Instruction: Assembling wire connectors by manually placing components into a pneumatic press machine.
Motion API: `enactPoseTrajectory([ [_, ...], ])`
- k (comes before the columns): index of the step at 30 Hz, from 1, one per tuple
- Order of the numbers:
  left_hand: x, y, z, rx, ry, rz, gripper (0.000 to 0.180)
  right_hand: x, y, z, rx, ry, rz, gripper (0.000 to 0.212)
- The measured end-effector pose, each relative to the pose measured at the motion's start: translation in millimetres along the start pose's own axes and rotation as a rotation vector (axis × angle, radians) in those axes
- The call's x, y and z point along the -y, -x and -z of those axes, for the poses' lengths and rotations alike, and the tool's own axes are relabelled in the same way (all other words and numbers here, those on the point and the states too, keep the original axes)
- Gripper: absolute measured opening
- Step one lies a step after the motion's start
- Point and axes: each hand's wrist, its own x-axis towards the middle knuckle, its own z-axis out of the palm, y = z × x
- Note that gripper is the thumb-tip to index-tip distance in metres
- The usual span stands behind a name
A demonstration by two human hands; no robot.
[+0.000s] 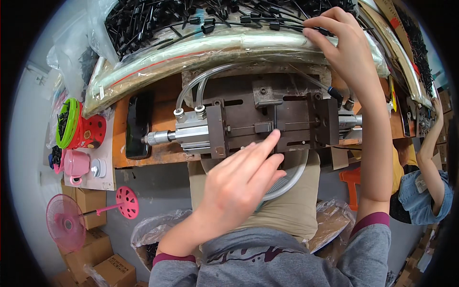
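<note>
Two hands at work over an orange-brown wooden worktop (pixel 162 152). Far left: a green-rimmed red plastic tub (pixel 79 125) of small black parts, a pink lidded cup (pixel 75 165) below it, a pink fan (pixel 66 222) on the floor beside cardboard boxes (pixel 98 256). A black phone-like slab (pixel 138 125) lies flat on the worktop left of the machine. Centre: a dark steel pneumatic fixture (pixel 267 119) with a silver air cylinder (pixel 184 132) and clear hoses (pixel 191 88); its long axis runs left to right across the view. The left hand (pixel 239 184), nearer the fixture, comes up from below, fingers loosely spread and holding nothing, the index fingertip touching a thin black pin-shaped part (pixel 276 120) that stands across the fixture's central slot. Behind the fixture, a clear plastic bag (pixel 215 48) rolled open at the rim holds a heap of black cable-like parts (pixel 191 16). The right hand (pixel 342 45) reaches over the fixture to that heap, up and to the right of the slot, fingertips pinched narrow at a black part on the bag's rim; whether it is gripped, I cannot tell. So the fixture part lies directly at the left fingertip, the loose stock at the right. Far right: another person's arm (pixel 430 158), raised, in a blue denim sleeve.
</note>
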Motion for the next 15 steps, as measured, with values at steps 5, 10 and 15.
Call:
enactPoseTrajectory([
  [5, 8.3, 16.1, -28.1, -0.022, -0.211, -0.044, 0.026, 11.1, -1.5, -1.2, 0.036, -0.036, -0.076, 0.015],
  [10, 6.8, 14.6, -31.1, -0.013, -0.263, 0.001, 0.025, 27.4, -1.7, 6.1, -0.052, -0.041, -0.076, 0.010],
  [15, 8.3, 6.8, -29.4, 0.014, -0.260, 0.021, 0.025, 39.3, 22.9, 24.5, -0.124, -0.485, -0.299, 0.015],
])
